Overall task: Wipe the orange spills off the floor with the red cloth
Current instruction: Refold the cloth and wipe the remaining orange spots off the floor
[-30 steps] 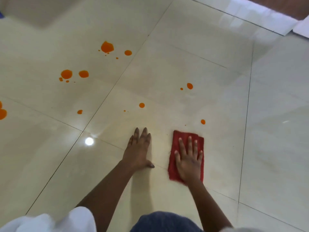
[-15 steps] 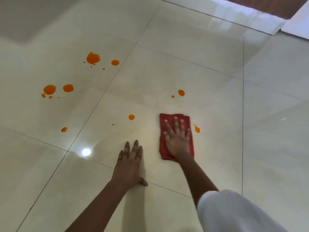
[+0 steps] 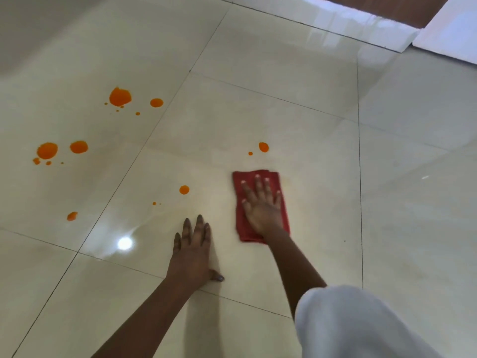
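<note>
A folded red cloth (image 3: 280,182) lies flat on the glossy cream tile floor (image 3: 296,120). My right hand (image 3: 262,202) presses on it with straight, spread fingers. My left hand (image 3: 192,250) rests flat on the tile to the cloth's left, fingers straight. Orange spills dot the floor: one drop (image 3: 263,147) with a speck just beyond the cloth, one drop (image 3: 184,189) left of the cloth, a small one (image 3: 72,216) further left, and two larger clusters (image 3: 120,96) (image 3: 47,150) at the far left. A faint smear shows right of the cloth.
A white skirting edge (image 3: 361,24) and a white panel (image 3: 449,34) border the floor at the top right. My white sleeve (image 3: 348,324) fills the lower right. A bright light reflection (image 3: 125,243) sits on the tile by my left hand.
My right hand pushed the cloth forward and then leftward; the orange drop that lay by its right edge is gone, leaving a faint smear. My left hand stayed planted.
</note>
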Available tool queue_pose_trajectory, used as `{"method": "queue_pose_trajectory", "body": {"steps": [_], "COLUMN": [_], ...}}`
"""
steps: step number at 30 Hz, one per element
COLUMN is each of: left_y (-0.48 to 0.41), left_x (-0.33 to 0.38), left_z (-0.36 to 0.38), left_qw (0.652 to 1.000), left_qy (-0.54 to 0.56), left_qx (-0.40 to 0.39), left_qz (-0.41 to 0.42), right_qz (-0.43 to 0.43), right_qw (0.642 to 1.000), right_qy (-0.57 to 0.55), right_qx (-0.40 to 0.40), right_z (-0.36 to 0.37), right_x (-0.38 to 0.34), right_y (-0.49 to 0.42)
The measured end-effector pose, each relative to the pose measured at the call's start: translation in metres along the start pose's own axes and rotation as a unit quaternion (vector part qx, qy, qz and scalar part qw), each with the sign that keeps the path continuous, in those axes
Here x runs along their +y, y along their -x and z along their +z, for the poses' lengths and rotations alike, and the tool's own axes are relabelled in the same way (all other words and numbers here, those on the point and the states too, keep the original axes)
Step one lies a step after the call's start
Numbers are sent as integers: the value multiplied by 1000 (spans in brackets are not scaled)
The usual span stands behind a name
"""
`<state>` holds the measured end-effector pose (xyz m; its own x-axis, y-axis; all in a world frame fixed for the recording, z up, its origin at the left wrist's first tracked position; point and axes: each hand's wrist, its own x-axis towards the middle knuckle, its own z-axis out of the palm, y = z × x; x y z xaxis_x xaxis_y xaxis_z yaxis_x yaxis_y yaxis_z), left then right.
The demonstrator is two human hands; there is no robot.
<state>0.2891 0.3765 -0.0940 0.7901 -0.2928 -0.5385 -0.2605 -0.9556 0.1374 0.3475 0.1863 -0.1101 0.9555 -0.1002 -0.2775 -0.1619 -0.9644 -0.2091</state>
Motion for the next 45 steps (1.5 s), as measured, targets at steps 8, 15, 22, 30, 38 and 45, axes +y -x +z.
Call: {"method": "queue_pose_trajectory", "body": {"steps": [8,15,22,30,38,45], "left_y": [2,4,-20,-24,-26,-23], "left_x": [2,2,10,9,9,5], "left_z": [-1,-8,-24,-23,-27,-26], "left_qw": [1000,1000,998,997,997,997], "left_qy": [-13,-12,-24,-21,-10,-5], "left_qx": [1,20,1,-15,-33,-15], "left_qz": [-3,15,64,66,68,71], "right_qz": [21,-98,72,82,-95,-120], "right_qw": [997,995,996,996,993,992], "right_qy": [10,15,4,-22,47,35], "right_qx": [68,0,60,31,52,-8], "right_z": [6,13,-5,-38,-27,-24], "right_x": [66,-2,55,20,54,-76], "right_y": [40,40,2,-120,-73,-127]}}
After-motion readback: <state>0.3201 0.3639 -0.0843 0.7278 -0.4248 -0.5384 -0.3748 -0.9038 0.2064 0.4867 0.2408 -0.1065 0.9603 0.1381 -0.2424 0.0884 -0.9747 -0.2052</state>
